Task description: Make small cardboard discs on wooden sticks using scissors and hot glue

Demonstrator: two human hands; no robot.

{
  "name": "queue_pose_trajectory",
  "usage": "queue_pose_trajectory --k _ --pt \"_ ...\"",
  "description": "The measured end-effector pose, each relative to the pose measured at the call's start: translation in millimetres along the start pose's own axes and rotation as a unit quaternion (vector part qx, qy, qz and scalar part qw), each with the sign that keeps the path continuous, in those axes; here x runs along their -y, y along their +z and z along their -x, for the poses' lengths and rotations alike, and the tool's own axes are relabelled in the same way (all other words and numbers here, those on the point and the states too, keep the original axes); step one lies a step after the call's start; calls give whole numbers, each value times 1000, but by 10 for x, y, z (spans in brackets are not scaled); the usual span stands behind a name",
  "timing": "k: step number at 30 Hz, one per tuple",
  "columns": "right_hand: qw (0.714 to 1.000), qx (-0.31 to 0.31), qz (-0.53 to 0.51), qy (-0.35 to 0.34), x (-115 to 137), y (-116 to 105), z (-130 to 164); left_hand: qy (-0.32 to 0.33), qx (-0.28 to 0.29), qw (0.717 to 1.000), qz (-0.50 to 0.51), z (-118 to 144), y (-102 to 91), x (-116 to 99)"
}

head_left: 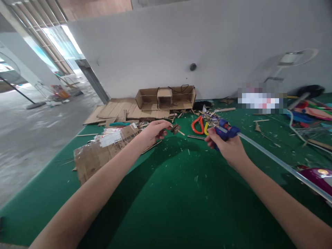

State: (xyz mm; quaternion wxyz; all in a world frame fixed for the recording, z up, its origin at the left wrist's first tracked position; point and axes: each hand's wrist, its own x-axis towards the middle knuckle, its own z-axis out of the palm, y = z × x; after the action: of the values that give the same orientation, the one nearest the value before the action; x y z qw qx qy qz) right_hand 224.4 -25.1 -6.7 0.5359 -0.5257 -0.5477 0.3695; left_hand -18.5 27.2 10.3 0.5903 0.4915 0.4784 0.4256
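Note:
My left hand [153, 132] pinches a small brown cardboard wheel on a thin wooden stick [176, 129], held just above the green mat [166, 193]. My right hand [225, 147] grips a blue hot glue gun [226, 130]; a long clear glue stick [280, 162] trails from its back toward the right. The gun's nozzle points left toward the wheel piece, a short gap apart. Scissors with an orange handle and a yellow handle [199, 126] lie just behind, between the two hands.
An open cardboard box model [166, 97] and flat cardboard sheets [116, 110] lie at the back. A crumpled cardboard piece [101, 152] sits left. Wires, sticks and colourful items [308, 110] clutter the right; a purple object [320, 178] lies at the right edge.

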Motion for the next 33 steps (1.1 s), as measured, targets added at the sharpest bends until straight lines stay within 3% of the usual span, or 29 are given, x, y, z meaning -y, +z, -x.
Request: queue_pose_trajectory --k 5,11,16,24,27,30,33 --pt "996 8 -76 37 31 178 101 -33 -42 990 132 189 236 199" --pt "999 -20 29 2 49 258 154 -33 -58 984 163 348 416 276" --pt "996 -12 79 -43 55 268 177 -16 -38 989 140 368 467 318" --pt "993 -5 92 -66 22 291 186 41 5 998 37 396 475 408" --pt "993 -1 98 -67 45 279 183 62 30 996 -54 405 449 384" --pt "993 16 94 -64 58 253 176 121 48 974 -187 397 390 341" --pt "994 30 92 -53 57 234 174 211 41 926 -311 377 316 283"
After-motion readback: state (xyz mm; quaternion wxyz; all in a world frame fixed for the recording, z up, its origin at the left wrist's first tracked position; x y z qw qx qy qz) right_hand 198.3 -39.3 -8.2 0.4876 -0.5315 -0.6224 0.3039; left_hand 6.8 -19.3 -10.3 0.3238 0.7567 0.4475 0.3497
